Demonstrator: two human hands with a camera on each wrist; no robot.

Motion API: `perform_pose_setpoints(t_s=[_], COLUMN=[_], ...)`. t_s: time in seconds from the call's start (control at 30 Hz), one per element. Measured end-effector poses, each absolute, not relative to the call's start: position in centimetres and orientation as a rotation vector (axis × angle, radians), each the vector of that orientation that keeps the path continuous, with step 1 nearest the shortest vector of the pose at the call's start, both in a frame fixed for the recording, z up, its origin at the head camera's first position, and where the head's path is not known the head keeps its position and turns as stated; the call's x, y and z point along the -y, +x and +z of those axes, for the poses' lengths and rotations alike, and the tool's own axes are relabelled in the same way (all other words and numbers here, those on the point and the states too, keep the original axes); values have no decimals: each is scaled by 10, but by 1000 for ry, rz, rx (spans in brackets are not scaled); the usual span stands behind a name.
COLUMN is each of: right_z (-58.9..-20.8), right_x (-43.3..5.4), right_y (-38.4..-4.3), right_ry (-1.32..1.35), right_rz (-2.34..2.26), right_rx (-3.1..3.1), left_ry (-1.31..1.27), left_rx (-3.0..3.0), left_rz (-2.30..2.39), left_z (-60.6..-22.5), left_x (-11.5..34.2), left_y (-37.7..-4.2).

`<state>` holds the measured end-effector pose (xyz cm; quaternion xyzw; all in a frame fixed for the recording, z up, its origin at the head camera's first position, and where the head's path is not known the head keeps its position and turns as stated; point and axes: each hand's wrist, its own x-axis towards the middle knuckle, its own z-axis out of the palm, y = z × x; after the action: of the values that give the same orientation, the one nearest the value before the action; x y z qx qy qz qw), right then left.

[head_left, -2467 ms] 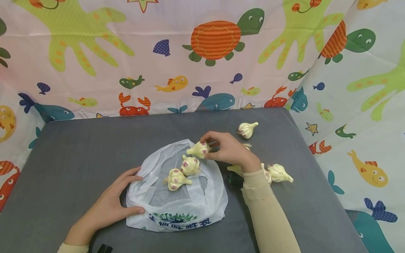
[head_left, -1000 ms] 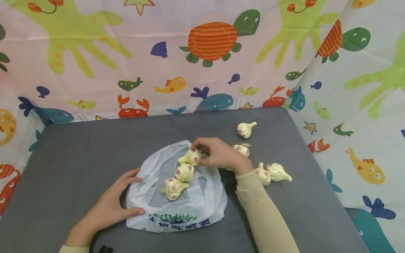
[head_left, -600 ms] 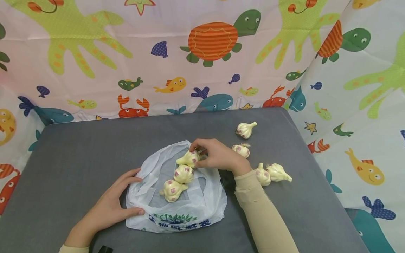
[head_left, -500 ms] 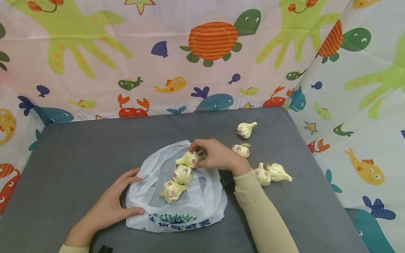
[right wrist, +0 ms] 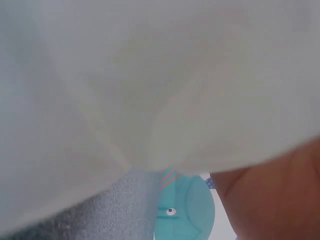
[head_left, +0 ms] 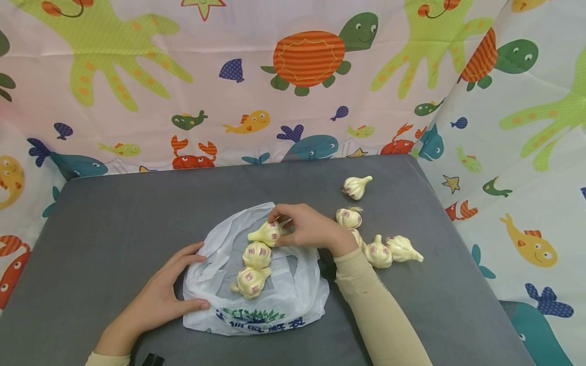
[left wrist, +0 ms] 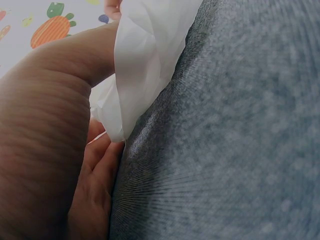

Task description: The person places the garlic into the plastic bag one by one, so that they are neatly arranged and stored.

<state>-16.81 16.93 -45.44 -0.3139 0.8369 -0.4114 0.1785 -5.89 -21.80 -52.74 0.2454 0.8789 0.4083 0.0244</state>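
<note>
In the head view, a white plastic bag (head_left: 302,300) lies with its mouth up on the dark grey table. Two garlic bulbs (head_left: 257,255) (head_left: 251,282) sit in its opening. At the far side of the opening my right hand (head_left: 313,230) pinches a third garlic bulb (head_left: 265,234) between fingers and thumb, its neck pointing left. My left hand (head_left: 160,297) rests against the bag's left side, thumb and fingers spread along the edge. In the left wrist view the white film (left wrist: 145,60) covers its fingertips. White film (right wrist: 150,90) fills most of the right wrist view.
More garlic bulbs lie on the table right of the bag: one at the back (head_left: 356,187), one nearer (head_left: 349,217), and others (head_left: 378,252) (head_left: 403,249) close by the right sleeve (head_left: 380,305). A small black object (head_left: 153,360) shows at the front edge. A patterned cloth (head_left: 256,91) hangs behind.
My right hand has moved left and toward me with its garlic bulb, over the bag's opening. The two bulbs in the bag have shifted slightly toward me. The left hand has stayed put.
</note>
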Motion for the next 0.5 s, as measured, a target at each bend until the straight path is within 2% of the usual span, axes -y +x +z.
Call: perform_pose_setpoints(t_s=[0.5], right_z=[-456], right_x=[-164], right_y=[-166], right_ry=[-909], right_rz=[-1169], right_rx=[-2326], left_ry=[768], left_rx=[-2722], left_rz=[1277], left_z=[-528], left_x=[218], left_y=[-59])
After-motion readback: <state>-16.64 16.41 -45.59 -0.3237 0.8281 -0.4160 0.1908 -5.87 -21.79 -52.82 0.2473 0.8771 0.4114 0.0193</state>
